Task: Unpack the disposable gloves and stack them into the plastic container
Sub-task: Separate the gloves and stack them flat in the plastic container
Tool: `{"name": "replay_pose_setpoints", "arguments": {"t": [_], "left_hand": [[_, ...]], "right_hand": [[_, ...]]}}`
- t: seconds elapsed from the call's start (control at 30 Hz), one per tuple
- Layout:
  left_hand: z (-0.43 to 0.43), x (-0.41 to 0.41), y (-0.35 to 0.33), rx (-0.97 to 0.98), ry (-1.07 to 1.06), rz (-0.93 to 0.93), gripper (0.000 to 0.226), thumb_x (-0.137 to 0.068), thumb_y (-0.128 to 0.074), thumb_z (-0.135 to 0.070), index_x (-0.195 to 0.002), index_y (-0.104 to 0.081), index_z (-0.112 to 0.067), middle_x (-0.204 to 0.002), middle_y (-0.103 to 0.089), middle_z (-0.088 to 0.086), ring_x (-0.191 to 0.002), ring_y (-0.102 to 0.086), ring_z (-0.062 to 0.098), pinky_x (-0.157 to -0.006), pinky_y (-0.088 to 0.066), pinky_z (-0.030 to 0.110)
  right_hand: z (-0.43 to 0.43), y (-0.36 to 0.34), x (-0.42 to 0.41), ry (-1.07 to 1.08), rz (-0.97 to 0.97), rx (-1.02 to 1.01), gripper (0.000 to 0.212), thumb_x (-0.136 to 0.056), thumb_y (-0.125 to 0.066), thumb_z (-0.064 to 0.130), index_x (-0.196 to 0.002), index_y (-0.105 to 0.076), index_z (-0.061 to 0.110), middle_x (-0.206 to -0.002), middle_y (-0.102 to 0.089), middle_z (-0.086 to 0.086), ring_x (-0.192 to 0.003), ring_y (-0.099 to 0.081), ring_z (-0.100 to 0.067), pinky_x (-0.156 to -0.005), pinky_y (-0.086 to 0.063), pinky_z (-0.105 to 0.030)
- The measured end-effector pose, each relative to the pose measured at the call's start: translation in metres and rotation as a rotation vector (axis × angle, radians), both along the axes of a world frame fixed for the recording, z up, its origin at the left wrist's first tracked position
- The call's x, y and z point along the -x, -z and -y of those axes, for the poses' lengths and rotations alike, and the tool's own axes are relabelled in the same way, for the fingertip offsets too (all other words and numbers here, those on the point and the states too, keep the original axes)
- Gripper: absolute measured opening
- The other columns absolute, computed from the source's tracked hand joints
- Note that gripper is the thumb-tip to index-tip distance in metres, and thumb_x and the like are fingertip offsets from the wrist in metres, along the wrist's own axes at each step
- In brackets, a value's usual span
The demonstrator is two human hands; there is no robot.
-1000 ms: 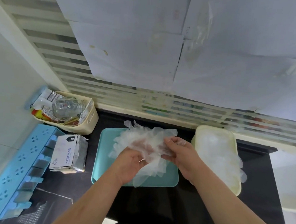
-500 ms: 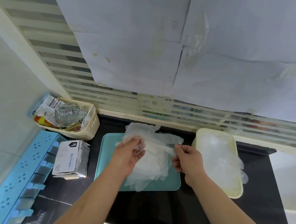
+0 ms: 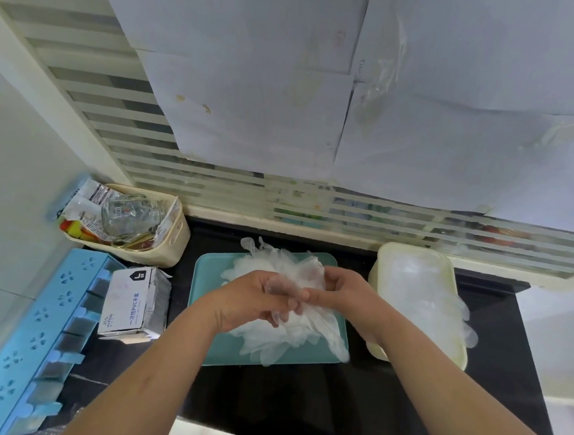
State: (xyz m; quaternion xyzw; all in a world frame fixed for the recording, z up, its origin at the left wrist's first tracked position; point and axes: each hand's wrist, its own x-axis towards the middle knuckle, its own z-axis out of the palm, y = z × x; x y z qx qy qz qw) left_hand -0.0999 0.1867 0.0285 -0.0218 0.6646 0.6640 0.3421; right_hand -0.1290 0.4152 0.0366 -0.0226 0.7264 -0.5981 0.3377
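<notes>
Gloves point(image 3: 285, 337) first: where are they?

Mostly in a loose, see-through heap on the teal tray point(image 3: 209, 288), which lies on the black worktop point(image 3: 288, 400) right in front of me. Some glove fingers stick out past the tray's far edge and its near edge.

And your hands?

Both are over the middle of that heap, close together. My left hand point(image 3: 246, 299) has its fingers curled round a fold of gloves, with film lying over the fingertips. My right hand point(image 3: 346, 294) pinches that bunch between thumb and fingers, and its thumb touches my left fingers.

Where is the plastic container point(image 3: 375, 276)?

Just right of the tray, beside my right wrist. It is cream-coloured and already has a stacked layer point(image 3: 426, 293) of clear gloves in it; a few glove fingers hang over its right rim.

Anything else on the worktop?

To the left, an opened glove box point(image 3: 130, 305) stands near the tray. A blue rack point(image 3: 36, 347) is further left. Behind the box, a beige basket point(image 3: 170, 246) holds a glass jar point(image 3: 129, 215) and some packets.
</notes>
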Motion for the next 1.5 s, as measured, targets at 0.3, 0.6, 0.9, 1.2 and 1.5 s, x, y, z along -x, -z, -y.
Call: {"name": "replay_pose_setpoints", "arguments": {"t": [0.3, 0.6, 0.9, 1.2, 1.5], "left_hand": [[-0.029, -0.020, 0.104, 0.813, -0.329, -0.380, 0.012, -0.097, -0.068, -0.023, -0.109, -0.069, -0.025, -0.108, -0.062, -0.011, -0.077, -0.061, 0.003, -0.075, -0.050, 0.018], [-0.050, -0.007, 0.148, 1.016, 0.084, -0.314, 0.042, -0.100, -0.057, -0.026, -0.142, -0.051, -0.029, -0.132, -0.045, -0.005, -0.115, -0.052, 0.018, -0.096, -0.052, 0.038], [-0.034, -0.006, 0.123, 0.848, -0.126, -0.414, 0.021, -0.103, -0.057, -0.027, -0.116, -0.073, -0.024, -0.112, -0.062, -0.011, -0.105, -0.057, 0.010, -0.097, -0.050, 0.028], [-0.001, 0.014, -0.001, -0.096, -0.635, 0.160, 0.031, -0.098, -0.061, -0.024, -0.125, -0.073, -0.011, -0.109, -0.075, 0.009, -0.100, -0.068, 0.022, -0.098, -0.051, 0.038], [-0.050, 0.009, -0.051, -0.540, -0.401, 0.312, 0.042, -0.092, -0.067, -0.019, -0.130, -0.070, -0.003, -0.121, -0.068, 0.017, -0.111, -0.064, 0.032, -0.108, -0.046, 0.049]], "right_hand": [[-0.017, 0.032, -0.029, 0.244, 0.030, -0.107, 0.017, -0.089, -0.084, 0.016, -0.092, -0.074, 0.004, -0.091, -0.077, -0.012, -0.092, -0.076, -0.027, -0.086, -0.062, -0.037], [-0.031, 0.028, -0.034, 0.425, 0.064, -0.180, 0.007, -0.095, -0.074, 0.010, -0.093, -0.080, 0.014, -0.088, -0.079, -0.008, -0.087, -0.074, -0.021, -0.073, -0.059, -0.029], [-0.031, 0.023, -0.023, 0.406, -0.005, -0.316, 0.025, -0.104, -0.063, 0.040, -0.101, -0.075, 0.018, -0.093, -0.077, -0.002, -0.092, -0.074, -0.020, -0.079, -0.057, -0.026], [-0.039, -0.027, -0.012, 0.028, 0.012, -0.045, 0.044, -0.085, -0.087, 0.039, -0.126, -0.074, 0.030, -0.124, -0.076, 0.009, -0.113, -0.072, -0.013, -0.097, -0.057, -0.027], [-0.065, -0.062, 0.008, 0.030, -0.061, 0.134, 0.039, -0.073, -0.087, 0.022, -0.109, -0.081, 0.010, -0.108, -0.079, -0.016, -0.104, -0.075, -0.035, -0.093, -0.057, -0.042]]}}
